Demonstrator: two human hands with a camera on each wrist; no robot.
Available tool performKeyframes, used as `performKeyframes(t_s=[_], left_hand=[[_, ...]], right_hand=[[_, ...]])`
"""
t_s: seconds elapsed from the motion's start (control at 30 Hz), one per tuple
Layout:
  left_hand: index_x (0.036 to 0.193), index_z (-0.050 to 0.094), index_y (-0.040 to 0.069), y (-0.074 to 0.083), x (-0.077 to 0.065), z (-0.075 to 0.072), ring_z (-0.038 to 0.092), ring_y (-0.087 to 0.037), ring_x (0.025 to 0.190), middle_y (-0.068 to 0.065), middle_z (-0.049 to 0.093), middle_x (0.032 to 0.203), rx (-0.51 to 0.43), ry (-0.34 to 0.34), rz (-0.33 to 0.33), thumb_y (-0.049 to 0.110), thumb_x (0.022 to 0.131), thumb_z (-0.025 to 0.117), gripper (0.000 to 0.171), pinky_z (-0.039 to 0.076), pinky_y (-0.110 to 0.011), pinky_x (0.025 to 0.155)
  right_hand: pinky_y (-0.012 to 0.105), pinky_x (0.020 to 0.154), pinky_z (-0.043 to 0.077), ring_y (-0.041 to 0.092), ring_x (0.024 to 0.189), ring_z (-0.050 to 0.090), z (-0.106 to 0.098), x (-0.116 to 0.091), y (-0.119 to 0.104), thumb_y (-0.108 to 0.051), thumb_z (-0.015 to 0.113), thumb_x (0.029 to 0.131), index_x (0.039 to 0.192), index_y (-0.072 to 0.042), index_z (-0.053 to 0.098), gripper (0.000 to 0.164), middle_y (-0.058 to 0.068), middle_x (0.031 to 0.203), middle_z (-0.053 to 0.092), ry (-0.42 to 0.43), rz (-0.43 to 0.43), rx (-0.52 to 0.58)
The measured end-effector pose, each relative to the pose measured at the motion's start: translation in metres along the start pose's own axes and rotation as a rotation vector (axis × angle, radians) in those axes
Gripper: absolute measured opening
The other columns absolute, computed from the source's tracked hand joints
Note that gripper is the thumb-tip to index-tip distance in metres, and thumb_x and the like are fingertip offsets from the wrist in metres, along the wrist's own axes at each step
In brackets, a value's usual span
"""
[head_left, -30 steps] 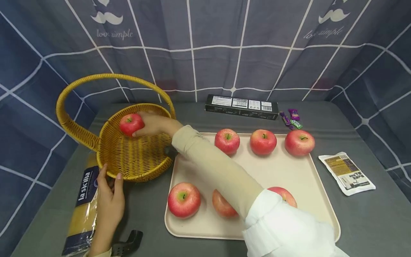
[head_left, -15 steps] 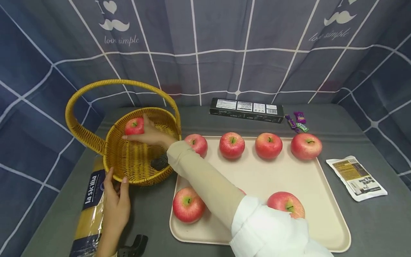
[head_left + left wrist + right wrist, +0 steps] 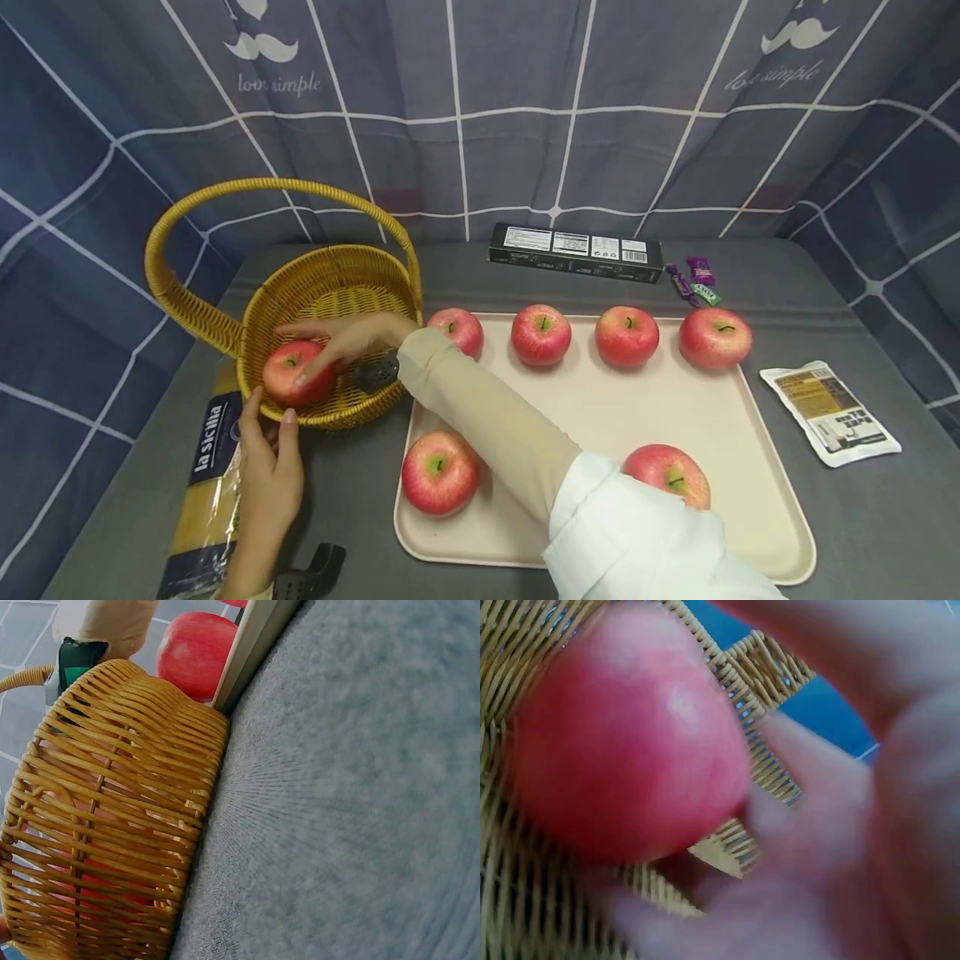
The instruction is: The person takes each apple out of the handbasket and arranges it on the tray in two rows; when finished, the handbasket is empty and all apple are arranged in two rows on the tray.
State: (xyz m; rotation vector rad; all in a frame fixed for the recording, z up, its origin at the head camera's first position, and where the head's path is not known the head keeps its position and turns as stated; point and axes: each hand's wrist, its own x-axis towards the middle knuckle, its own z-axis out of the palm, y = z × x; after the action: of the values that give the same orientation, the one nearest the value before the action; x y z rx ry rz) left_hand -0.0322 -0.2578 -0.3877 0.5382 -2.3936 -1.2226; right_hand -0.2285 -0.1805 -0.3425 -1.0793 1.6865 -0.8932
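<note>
My right hand (image 3: 348, 340) is inside the yellow wicker basket (image 3: 352, 275), its fingers spread and touching a red apple (image 3: 288, 375). The apple lies against the near left wall. In the right wrist view the apple (image 3: 630, 742) is blurred in front of loosely spread fingers (image 3: 810, 757). My left hand (image 3: 272, 483) rests its fingertips on the basket's near rim, thumb and index finger fairly straight. Through the weave of the basket (image 3: 127, 787) in the left wrist view, red shows. Several apples, one of them an apple (image 3: 440, 472) at the front left, stand on a cream tray (image 3: 600, 408).
A pasta bag (image 3: 206, 500) lies left of my left hand. Behind the tray are a black box (image 3: 573, 254) and small candies (image 3: 701, 271). A white and brown pouch (image 3: 828, 412) is on the right. A grid-patterned curtain (image 3: 510, 158) surrounds the table. My right sleeve (image 3: 495, 417) covers part of the tray.
The apple in the basket has shifted from the back to the near left wall, and my right hand has moved toward the near side with it. My left hand stays at the rim.
</note>
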Motion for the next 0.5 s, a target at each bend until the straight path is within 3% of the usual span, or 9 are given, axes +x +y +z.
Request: performKeyframes(t_s=[0.1,0.17,0.33,0.5], left_hand=[[0.145,0.014,0.016,0.000,0.000,0.001,0.042,-0.041,0.117,-0.017,0.025,0.145,-0.001,0.009,0.012,0.027,0.097,0.037,0.055,0.026,0.005,0.075],[0.145,0.014,0.016,0.000,0.001,0.001,0.043,-0.042,0.116,-0.018,0.027,0.144,0.004,0.013,0.018,0.026,0.097,0.037,0.055,0.025,0.006,0.074],[0.145,0.013,0.018,-0.001,0.002,0.001,0.043,-0.042,0.117,-0.020,0.027,0.144,0.005,0.003,0.009,0.027,0.097,0.037,0.055,0.025,0.006,0.075],[0.145,0.012,0.019,-0.003,0.002,0.002,0.042,-0.042,0.117,-0.019,0.026,0.144,-0.005,0.002,-0.001,0.026,0.097,0.036,0.055,0.026,0.006,0.077]], right_hand=[[0.016,0.091,0.041,0.003,0.116,0.037,0.002,-0.005,-0.006,-0.019,0.074,0.072,0.142,-0.025,0.030,0.083,-0.008,0.137,0.034,-0.151,-0.029,-0.099],[0.013,0.087,0.040,0.003,0.111,0.039,0.002,-0.010,-0.011,-0.024,0.076,0.070,0.138,-0.024,0.038,0.077,-0.009,0.129,0.041,-0.167,-0.028,-0.227],[0.013,0.087,0.042,0.002,0.109,0.043,-0.005,-0.039,-0.018,-0.029,0.071,0.075,0.130,-0.023,0.049,0.059,-0.010,0.122,0.047,-0.087,-0.049,-0.263],[0.013,0.092,0.039,-0.002,0.110,0.044,-0.012,-0.092,-0.029,-0.034,0.070,0.077,0.128,-0.027,0.051,0.055,-0.015,0.123,0.050,0.024,-0.136,-0.276]])
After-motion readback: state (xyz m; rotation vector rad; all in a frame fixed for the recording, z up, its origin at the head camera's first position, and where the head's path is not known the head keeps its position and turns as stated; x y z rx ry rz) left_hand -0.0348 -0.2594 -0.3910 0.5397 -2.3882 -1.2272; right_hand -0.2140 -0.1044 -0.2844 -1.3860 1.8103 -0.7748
